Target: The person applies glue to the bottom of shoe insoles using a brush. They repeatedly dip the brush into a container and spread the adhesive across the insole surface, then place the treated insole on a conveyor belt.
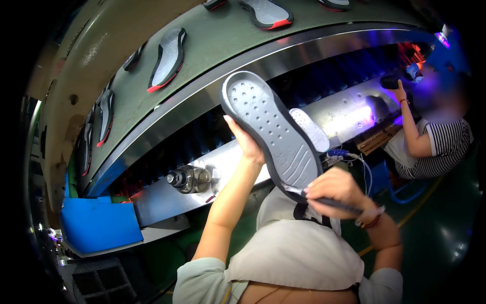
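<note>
A grey shoe sole (271, 121) with a dark raised rim is held up in front of me, its dimpled inner face toward me. My left hand (248, 142) grips it by the left edge, fingers mostly hidden behind it. My right hand (336, 190) is closed around a dark-handled brush (340, 203). The brush's pale tip touches the sole's near end, close to the inside of the rim. Behind the held sole, a lighter insole-shaped piece (310, 129) lies on the metal ledge.
A green conveyor belt (212, 38) curves past beyond the ledge, carrying several soles with red ends (168, 58). A dark clear bottle (190, 179) stands on the metal ledge (157, 202). At the right, a co-worker in a striped top (440, 147) holds a dark piece. Blue panel (101, 225) at left.
</note>
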Demonstrator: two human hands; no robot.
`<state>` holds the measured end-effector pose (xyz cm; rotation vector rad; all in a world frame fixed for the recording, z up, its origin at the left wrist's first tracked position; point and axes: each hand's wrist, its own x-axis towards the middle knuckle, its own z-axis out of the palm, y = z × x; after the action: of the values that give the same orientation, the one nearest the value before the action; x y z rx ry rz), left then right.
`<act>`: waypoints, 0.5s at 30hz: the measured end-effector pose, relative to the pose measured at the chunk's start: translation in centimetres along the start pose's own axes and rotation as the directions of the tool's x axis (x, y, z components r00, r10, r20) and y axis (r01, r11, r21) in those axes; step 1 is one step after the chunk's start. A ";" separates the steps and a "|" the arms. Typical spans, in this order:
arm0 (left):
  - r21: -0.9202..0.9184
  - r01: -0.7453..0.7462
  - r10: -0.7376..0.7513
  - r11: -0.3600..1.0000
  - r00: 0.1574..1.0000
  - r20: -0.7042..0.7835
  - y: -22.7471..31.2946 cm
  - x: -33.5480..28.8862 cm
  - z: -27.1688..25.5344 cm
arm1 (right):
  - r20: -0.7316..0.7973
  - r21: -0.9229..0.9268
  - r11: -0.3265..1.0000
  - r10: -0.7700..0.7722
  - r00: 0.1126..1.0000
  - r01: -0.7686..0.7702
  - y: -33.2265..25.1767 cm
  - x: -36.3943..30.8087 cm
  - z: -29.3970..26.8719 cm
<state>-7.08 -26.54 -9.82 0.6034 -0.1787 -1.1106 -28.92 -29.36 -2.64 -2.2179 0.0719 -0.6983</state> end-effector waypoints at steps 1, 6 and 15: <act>0.011 0.011 -0.011 1.000 0.999 0.033 -0.1 0.0 -0.5 | 0.036 0.056 0.998 0.000 0.999 -0.002 0.1 1.0 -1.1; -0.038 0.058 -0.053 0.998 0.993 0.106 -1.4 -1.0 3.1 | -0.292 0.097 0.993 0.086 0.953 -0.060 2.5 5.4 -2.2; -0.073 -0.191 0.200 0.979 0.969 0.145 0.7 -1.5 3.3 | -0.098 0.344 0.935 0.126 0.987 -0.085 1.4 3.6 -1.1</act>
<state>-8.63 -26.18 -6.50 0.4389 -0.3297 -0.9669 -26.16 -32.02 -1.35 -1.8278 0.1202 -0.7240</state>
